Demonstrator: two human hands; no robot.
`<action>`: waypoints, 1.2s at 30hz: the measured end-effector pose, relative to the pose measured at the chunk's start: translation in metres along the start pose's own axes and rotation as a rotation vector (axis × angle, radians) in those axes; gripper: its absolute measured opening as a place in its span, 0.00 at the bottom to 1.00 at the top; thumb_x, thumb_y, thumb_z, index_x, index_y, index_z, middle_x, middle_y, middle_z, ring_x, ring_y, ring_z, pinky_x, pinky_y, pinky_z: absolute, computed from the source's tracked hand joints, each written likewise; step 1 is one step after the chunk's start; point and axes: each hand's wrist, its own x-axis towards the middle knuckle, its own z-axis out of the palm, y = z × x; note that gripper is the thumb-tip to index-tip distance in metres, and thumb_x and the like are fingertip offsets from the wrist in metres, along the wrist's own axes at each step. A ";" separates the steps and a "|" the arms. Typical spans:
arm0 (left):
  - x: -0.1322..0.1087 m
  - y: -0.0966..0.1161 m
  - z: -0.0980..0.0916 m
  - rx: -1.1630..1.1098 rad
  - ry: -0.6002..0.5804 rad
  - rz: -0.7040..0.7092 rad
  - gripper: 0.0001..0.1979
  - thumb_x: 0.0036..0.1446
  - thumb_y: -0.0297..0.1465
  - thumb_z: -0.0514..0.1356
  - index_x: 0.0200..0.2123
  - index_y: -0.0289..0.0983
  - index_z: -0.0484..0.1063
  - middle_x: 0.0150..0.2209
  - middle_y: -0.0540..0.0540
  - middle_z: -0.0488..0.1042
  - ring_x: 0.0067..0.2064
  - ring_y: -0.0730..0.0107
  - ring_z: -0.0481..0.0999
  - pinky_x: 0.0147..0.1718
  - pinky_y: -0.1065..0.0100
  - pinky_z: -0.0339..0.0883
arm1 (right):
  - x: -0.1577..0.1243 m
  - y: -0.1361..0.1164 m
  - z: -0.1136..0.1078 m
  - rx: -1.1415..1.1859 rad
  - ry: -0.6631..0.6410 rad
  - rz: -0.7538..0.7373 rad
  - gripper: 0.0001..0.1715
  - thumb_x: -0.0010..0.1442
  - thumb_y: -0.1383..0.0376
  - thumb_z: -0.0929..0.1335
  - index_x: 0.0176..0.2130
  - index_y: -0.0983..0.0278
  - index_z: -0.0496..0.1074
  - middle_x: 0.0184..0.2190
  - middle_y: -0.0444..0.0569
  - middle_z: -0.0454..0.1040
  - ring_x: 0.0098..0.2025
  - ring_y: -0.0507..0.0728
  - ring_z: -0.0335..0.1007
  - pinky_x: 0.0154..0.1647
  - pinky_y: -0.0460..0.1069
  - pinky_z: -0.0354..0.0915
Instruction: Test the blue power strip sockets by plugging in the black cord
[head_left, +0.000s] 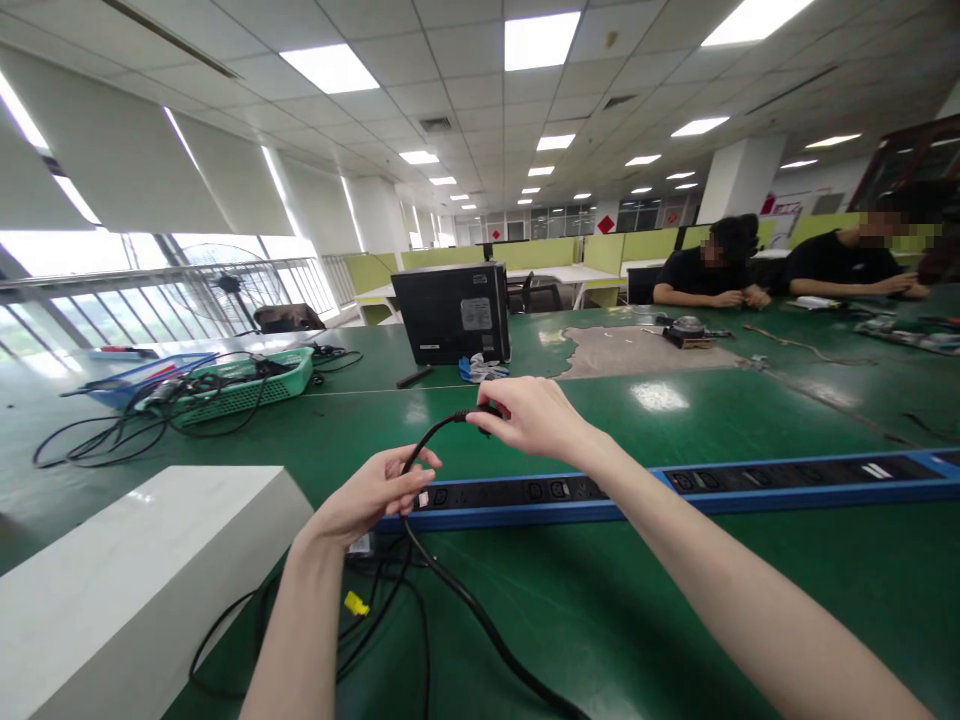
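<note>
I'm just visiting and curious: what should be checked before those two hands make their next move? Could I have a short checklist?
1. Right hand has a grip on the black cable near its end: ok.
2. Left hand has a firm grip on that cable: cannot tell; the cable passes its fingers, but the contact is partly hidden.
3. Contact face of the cable's end is visible: cannot tell; the right fingers cover much of it.
4. Power strip is in full view: not ok; the right forearm hides part.
5. Left forearm is free of loose cords: not ok; they show on both sides, near the yellow tag.
</note>
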 end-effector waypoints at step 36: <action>0.063 -0.061 0.032 0.423 0.006 0.330 0.19 0.59 0.29 0.58 0.55 0.41 0.71 0.51 0.46 0.78 0.48 0.64 0.79 0.50 0.64 0.72 | 0.002 0.021 0.134 0.094 -0.407 0.456 0.16 0.58 0.59 0.67 0.31 0.67 0.79 0.19 0.54 0.77 0.34 0.61 0.79 0.36 0.49 0.69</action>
